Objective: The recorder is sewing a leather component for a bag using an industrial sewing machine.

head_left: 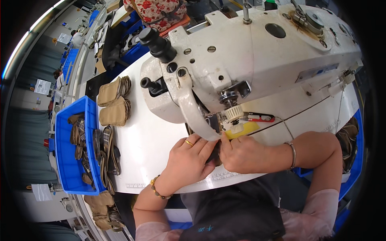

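A white sewing machine (249,52) fills the upper right of the view, its head above both my hands. Under its needle area lies a small dark fabric piece (217,156), mostly covered by my fingers and the machine's curved white arm. My left hand (187,158), with a ring and a beaded bracelet, grips the fabric's left side between fingers and thumb. From the right, my right hand (247,154) pinches the same piece, its index finger close to the machine foot and the other fingers curled. The needle itself is hidden.
Two stacks of tan fabric pieces (109,92) lie on the white table (138,160). A blue bin (66,160) at the left holds fabric parts, with strips (108,150) hanging beside it. Red-handled thread snips (260,117) lie behind my right hand. Another blue bin (356,172) stands right.
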The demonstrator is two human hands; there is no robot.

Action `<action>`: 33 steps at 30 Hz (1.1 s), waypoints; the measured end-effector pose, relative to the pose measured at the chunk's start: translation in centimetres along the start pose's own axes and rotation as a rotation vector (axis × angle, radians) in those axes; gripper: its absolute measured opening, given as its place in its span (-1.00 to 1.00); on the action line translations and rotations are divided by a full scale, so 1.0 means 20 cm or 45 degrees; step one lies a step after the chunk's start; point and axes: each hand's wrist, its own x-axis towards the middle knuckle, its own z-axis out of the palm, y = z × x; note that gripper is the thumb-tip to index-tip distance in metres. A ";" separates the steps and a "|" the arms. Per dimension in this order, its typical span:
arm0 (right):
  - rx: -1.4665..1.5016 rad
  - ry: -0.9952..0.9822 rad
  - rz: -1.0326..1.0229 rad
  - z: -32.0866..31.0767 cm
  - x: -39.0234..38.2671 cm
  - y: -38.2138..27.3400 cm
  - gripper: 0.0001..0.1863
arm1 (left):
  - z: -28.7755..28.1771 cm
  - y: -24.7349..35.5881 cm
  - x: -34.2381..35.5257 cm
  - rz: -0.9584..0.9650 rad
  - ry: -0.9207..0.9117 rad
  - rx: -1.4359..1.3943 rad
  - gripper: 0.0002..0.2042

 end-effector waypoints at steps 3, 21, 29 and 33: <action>0.048 -0.004 -0.057 -0.02 -0.01 -0.02 -0.68 | 0.02 0.00 0.02 0.010 0.111 -0.017 -0.48; 0.068 -0.012 -0.086 -0.02 -0.02 -0.06 -0.83 | 0.06 0.00 0.07 0.009 0.148 -0.221 -0.58; 0.070 0.008 -0.017 0.05 0.01 0.01 -0.76 | 0.10 -0.10 0.13 -0.086 0.186 -0.183 -0.62; 0.082 0.040 0.019 0.05 0.00 0.03 -0.76 | 0.13 -0.12 0.13 -0.001 0.320 -0.105 -0.62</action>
